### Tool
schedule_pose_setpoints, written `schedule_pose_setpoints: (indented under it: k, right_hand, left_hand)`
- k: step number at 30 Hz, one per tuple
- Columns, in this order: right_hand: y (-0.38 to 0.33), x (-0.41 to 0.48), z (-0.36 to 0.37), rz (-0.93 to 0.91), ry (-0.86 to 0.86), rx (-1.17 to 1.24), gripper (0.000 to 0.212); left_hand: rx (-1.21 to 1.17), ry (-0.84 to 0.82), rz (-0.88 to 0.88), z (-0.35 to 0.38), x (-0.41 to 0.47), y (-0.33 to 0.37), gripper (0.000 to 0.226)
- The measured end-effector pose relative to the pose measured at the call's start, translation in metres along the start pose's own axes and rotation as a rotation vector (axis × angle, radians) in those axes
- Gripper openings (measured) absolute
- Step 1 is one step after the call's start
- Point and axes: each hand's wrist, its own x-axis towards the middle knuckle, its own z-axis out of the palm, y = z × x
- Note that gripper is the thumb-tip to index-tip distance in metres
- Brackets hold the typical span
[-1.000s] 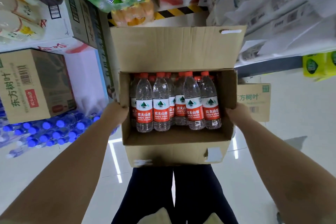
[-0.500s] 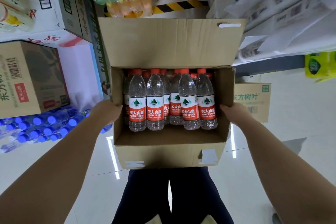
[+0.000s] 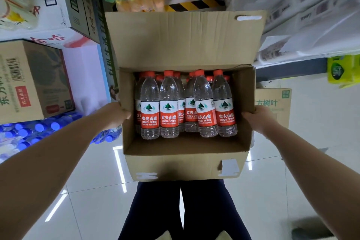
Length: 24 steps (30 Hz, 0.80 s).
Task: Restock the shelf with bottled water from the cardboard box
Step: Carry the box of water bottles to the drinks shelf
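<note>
Box has come up and closer to the camera versus a second ago, and the stock behind has slid down and left in view, so the person is carrying it along the aisle; restocking proper hasn't started, no bottle is out yet. Left hand point(image 3: 118, 113) is clamped flat against the left wall of the cardboard box point(image 3: 183, 165), fingers wrapped round the outside and mostly hidden, thumb near the top edge. Right hand point(image 3: 255, 118) mirrors it on the right wall, also closed on the cardboard. Box is held in the air in front of the legs, clear of the tiled floor point(image 3: 272, 200), far flap standing up and open. Water bottles point(image 3: 187, 107) stand upright, packed against the far wall of the box, leaving the near strip of its bottom bare. They look clear, full, with red caps and red-and-white labels; front row shows four, more behind, count unclear. Load looks heavy and front-biased. Target shelf point(image 3: 288, 70) is probably the dark edge at right, but can't confirm.
</note>
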Motion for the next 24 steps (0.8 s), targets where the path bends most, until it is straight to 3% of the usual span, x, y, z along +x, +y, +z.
schedule_pose_setpoints:
  k: [11,16,19,24]
  right_hand:
    - [-0.014,-0.047,-0.035,-0.059,0.017,-0.095,0.018]
    - [-0.034,-0.076,-0.048,-0.131,0.028,-0.193,0.026]
    - [-0.051,-0.098,-0.052,-0.191,0.027,-0.276,0.023]
    - [-0.086,-0.131,-0.049,-0.326,0.003,-0.351,0.023]
  left_hand:
    - [-0.052,-0.057,-0.003,-0.008,-0.05,-0.013,0.038]
    - [-0.14,-0.013,0.034,-0.006,-0.092,-0.049,0.017]
    - [-0.242,0.033,0.055,0.005,-0.119,-0.078,0.017]
    - [-0.379,0.074,-0.035,0.03,-0.167,-0.126,0.008]
